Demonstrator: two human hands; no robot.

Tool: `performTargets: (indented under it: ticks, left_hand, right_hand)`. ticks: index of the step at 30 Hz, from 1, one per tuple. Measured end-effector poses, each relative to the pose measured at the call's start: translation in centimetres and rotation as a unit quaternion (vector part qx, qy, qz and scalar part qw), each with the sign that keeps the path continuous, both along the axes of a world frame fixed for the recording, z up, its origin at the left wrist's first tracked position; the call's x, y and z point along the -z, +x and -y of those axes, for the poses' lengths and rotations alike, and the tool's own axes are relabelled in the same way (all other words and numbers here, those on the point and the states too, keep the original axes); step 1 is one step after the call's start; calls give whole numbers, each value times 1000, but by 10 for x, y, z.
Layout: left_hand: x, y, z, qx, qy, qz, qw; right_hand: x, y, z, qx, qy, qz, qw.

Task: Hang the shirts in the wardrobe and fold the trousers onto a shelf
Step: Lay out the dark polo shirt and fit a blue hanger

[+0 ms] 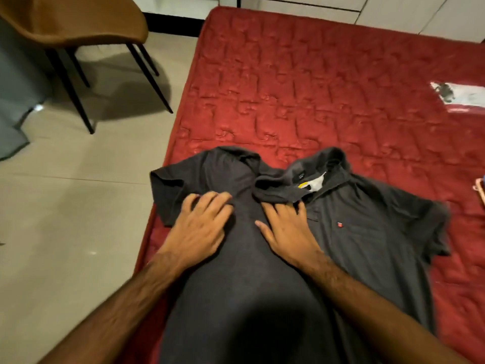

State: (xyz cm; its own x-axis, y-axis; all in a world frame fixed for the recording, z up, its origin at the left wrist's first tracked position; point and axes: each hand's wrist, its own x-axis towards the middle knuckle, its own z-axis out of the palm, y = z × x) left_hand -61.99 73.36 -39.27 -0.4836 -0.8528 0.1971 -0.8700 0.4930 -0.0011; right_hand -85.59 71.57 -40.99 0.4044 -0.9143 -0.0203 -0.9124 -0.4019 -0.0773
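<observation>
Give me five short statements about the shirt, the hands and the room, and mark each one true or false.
1. The dark grey polo shirt lies spread on the red mattress. True.
2. The left hand and right hand both rest on the shirt. True.
3. The shirt hangs on a hanger. False: it lies flat, with no hanger in it.
4. A brown chair stands on the floor left of the mattress. True.
5. The shirt's chest logo is blue. False: it is red.

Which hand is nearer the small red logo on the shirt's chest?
Right. The right hand lies flat on the shirt just left of the red logo in the image; the left hand rests farther off, near the sleeve.
</observation>
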Motion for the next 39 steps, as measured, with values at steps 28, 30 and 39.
performTargets:
  ticks: [28,30,39]
  left_hand:
    - [30,-98,168,-86,240,-290,922]
    - [28,-99,172,-95,277,-326,899]
    - [20,-123,190,-195,170,-192,947]
  right_hand:
    - [-37,-153,185,158,251,261,919]
    - [-41,-158,201,203,231,263,915]
    - [-17,-197,199,455,147,420,772]
